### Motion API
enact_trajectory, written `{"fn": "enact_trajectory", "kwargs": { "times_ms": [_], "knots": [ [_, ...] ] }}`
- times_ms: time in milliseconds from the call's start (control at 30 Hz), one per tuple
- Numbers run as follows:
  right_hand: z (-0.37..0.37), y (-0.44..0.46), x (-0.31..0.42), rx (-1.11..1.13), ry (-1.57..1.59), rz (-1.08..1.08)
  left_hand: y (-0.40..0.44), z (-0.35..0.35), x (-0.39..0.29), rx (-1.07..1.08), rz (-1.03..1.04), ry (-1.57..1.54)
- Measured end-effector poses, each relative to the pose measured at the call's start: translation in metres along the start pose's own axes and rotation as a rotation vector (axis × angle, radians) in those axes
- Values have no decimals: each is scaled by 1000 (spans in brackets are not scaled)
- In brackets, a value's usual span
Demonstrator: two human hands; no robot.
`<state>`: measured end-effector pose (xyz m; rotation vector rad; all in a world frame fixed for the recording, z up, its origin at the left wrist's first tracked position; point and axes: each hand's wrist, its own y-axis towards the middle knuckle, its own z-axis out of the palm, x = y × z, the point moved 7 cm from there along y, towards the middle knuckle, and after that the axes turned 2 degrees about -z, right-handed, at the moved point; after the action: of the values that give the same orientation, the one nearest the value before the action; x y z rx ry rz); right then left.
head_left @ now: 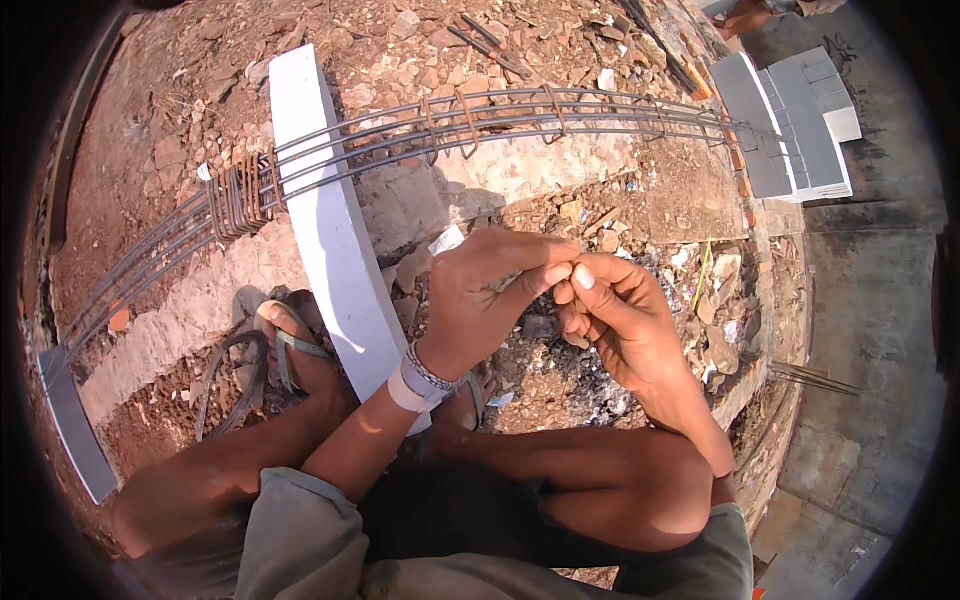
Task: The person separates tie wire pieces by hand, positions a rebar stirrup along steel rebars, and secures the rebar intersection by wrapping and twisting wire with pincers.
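My left hand [485, 290], with a white band and a bracelet at the wrist, is raised in front of my knees, its thumb and index finger pinched together. Against its fingertips, my right hand [635, 325] is also closed in a pinch. Whatever lies between the fingertips is too small or hidden to make out. Beyond both hands runs a reinforcing bar cage [600, 97] of long steel bars. Several stirrups [238, 200] are bunched on it at the left, while others are spaced along the bars to the right.
A long white block [335, 250] lies crosswise under the bars. More blocks support them at the left [75, 425] and right [755, 125]. Rubble [420, 40] covers the ground, with short bar pieces [490, 45] on it. A concrete wall or slab [860, 300] borders the right.
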<state>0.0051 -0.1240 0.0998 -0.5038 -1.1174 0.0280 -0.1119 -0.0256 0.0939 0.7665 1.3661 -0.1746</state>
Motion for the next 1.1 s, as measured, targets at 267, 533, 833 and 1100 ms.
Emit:
{"fn": "enact_trajectory", "kwargs": {
  "times_ms": [267, 533, 833, 1100],
  "knots": [
    [-2, -1, 3, -25, 21, 26, 3, 5, -4, 46, 66, 21],
    [-5, -2, 7, -52, -98, 4, 5, 1, 4, 53, -19, 27],
    [-3, 1, 2, 14, 11, 87, 8, 1, 1, 139, -52, -78],
    [-8, 1, -2, 4, 116, 41, 5, 7, -1, 97, -22, -87]
  ]
}}
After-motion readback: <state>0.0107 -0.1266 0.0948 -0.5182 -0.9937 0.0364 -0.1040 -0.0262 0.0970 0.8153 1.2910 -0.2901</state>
